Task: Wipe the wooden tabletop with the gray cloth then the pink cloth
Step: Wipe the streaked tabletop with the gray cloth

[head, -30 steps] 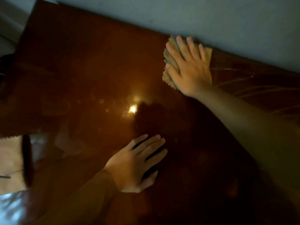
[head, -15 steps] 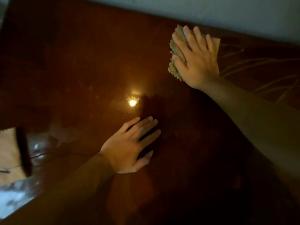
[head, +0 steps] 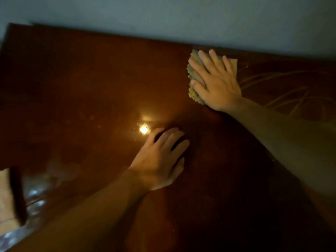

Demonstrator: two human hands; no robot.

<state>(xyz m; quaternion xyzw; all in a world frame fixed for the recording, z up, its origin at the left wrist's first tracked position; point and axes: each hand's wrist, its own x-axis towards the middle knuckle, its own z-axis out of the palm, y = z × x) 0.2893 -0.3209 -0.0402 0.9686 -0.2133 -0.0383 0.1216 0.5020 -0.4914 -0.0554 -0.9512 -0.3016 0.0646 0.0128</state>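
Head view: dim, glossy brown table (head: pixel 91 79) against a pale wall (head: pixel 163 15); a lamp glare (head: pixel 144 129) sits near the frame's centre.
Step in hand: wiping with the first cloth, judged from the task order; its hue reads tan-gray in this light, so the colour is not certain.
Cloth (head: pixel 193 77): flat on the table at 1 o'clock of the frame, close to the far edge by the wall, its zigzag hem showing at the 9 o'clock side of the hand.
Right hand (head: pixel 216 82): grip unclosed, fingers straight and spread, palm pressing the cloth down; nothing is pinched.
Left hand (head: pixel 160 160): grip unclosed, fingers straight, resting flat on bare table at 7 o'clock of the cloth, well apart from it; it holds nothing and seems to brace the body.
Streaks (head: pixel 283 88): faint curved marks at 3 o'clock of the cloth.
Next move, as a judgement: slide the pressed cloth across unwiped surface, keeping the palm flat so that the cloth does not bunch.
Pink cloth: cannot be told; a pale object (head: pixel 5 197) at the 8 o'clock frame edge is too blurred to name.
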